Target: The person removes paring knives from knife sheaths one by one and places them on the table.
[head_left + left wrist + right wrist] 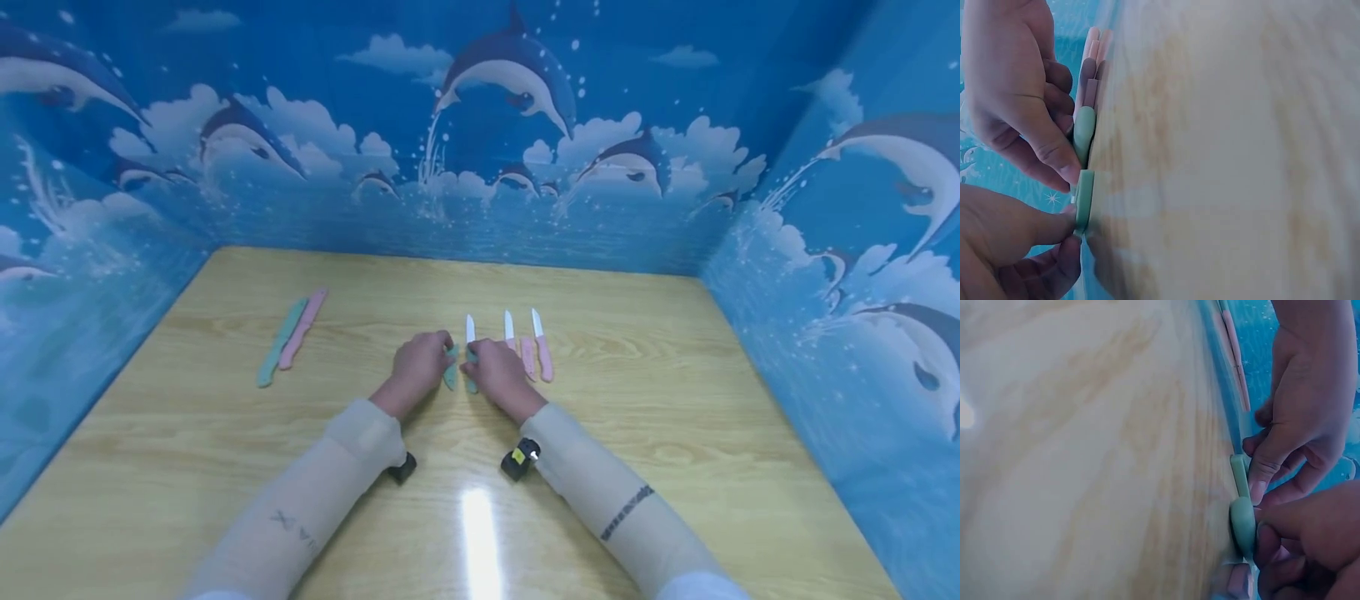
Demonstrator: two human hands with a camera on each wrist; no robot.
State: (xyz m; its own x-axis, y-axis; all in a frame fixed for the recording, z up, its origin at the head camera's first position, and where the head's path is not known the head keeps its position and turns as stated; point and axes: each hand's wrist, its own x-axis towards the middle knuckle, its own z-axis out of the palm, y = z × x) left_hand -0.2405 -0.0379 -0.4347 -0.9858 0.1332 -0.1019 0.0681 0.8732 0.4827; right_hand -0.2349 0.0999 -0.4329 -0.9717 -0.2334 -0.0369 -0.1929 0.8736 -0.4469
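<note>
The left hand [420,364] pinches a green sheath [450,377] between thumb and fingers; the right hand [501,369] grips a green knife [472,385] just beside it on the table [645,467], blade bare and outside the sheath. Farther right, two pink knives [545,364] lie uncovered, a pink sheath [528,358] between them. Well apart at the left, reaching farthest back, a green piece [282,342] and a pink piece [303,329] show no blade and look already sheathed; three blades remain bare.

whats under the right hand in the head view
The right hand partly covers a green-handled knife; its blade and handle end show, the middle doesn't. A pink-handled knife shows its blade; its handle is mostly hidden.
</note>
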